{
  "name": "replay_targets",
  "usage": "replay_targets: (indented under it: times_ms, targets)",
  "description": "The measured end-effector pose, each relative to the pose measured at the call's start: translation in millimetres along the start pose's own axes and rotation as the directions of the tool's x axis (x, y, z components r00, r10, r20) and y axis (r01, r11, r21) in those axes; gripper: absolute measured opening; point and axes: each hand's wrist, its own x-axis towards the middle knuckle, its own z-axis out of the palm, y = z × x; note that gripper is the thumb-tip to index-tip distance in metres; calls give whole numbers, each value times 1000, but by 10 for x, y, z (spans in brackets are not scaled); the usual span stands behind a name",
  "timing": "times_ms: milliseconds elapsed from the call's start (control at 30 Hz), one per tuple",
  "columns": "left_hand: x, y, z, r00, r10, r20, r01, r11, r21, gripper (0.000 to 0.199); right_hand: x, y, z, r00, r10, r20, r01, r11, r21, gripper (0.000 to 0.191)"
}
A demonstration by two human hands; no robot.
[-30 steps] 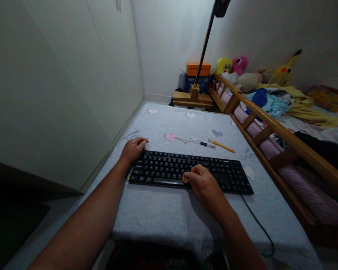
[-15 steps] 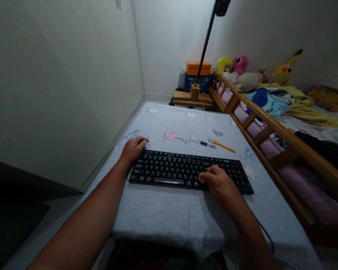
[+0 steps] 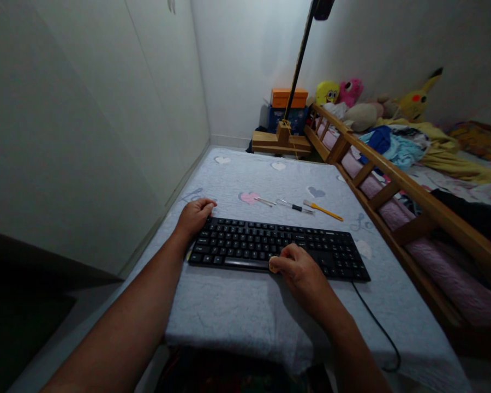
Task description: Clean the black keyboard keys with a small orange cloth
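Note:
A black keyboard (image 3: 245, 246) lies flat on the cloth-covered table. My left hand (image 3: 193, 217) is closed around its upper left corner, thumb and fingers at the edge. Between the fingertips of my right hand (image 3: 297, 267) is a small tan pad (image 3: 273, 265), pressed at the keyboard's front edge just right of the space bar. What the pad is made of cannot be made out. Beyond the keyboard lie thin white swabs (image 3: 265, 202), a wire puller with a black handle (image 3: 297, 207) and a yellow-handled brush (image 3: 325, 210).
The keyboard's cable (image 3: 378, 322) curls down the table's right side. A wooden bed rail (image 3: 396, 177) runs along the right, with bedding and plush toys behind it. A white cabinet (image 3: 147, 109) stands left. At the far end are a wooden stand (image 3: 280, 143) and an orange box (image 3: 289, 98).
My right hand has slid left along the keyboard's front edge with the tan pad, towards the space bar. My left hand keeps its place on the corner.

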Motion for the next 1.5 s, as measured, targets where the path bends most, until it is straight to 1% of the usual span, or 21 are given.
replay_targets:
  times_ms: [167, 367, 533, 667, 967, 1100, 1200, 1300, 1400, 1500]
  targets:
    - [3, 15, 0, 1000, -3, 0, 3, 1000, -1, 35, -119, 174, -108, 998, 60, 0, -60, 998, -32, 30]
    - [1, 22, -3, 1000, -2, 2, 2, 1000, 0, 37, -240, 379, -151, 998, 70, -7, -70, 997, -41, 28]
    - [-11, 49, -5, 1000, -5, -3, 5, 1000, 15, 37, -318, 492, -197, 995, 88, -35, -90, 994, -65, 29]
    - [-9, 51, -10, 1000, -9, 3, 8, 999, 34, 38, -367, 562, -235, 995, 97, -33, -99, 992, -77, 30]
    - [4, 18, -11, 1000, -1, 4, 1, 999, 38, 39, -428, 632, -355, 988, 153, -9, -153, 987, -58, 30]
    - [-3, 44, -16, 1000, -9, 4, 8, 999, 37, 38, -455, 667, -409, 983, 172, -60, -173, 985, -6, 29]
    - [-6, 52, -16, 1000, -12, 5, 12, 999, 32, 38, -410, 611, -373, 980, 170, -102, -167, 985, 40, 28]
    - [-10, 47, -15, 1000, -17, 3, 17, 999, 27, 39, -335, 536, -284, 982, 152, -110, -148, 988, 37, 27]
    - [-14, 39, -13, 1000, -20, -1, 20, 999, 25, 39, -315, 513, -242, 987, 147, -68, -147, 989, 10, 26]
    - [-10, 30, -12, 1000, -12, 1, 12, 999, 30, 39, -365, 526, -315, 987, 162, 13, -162, 986, 35, 26]
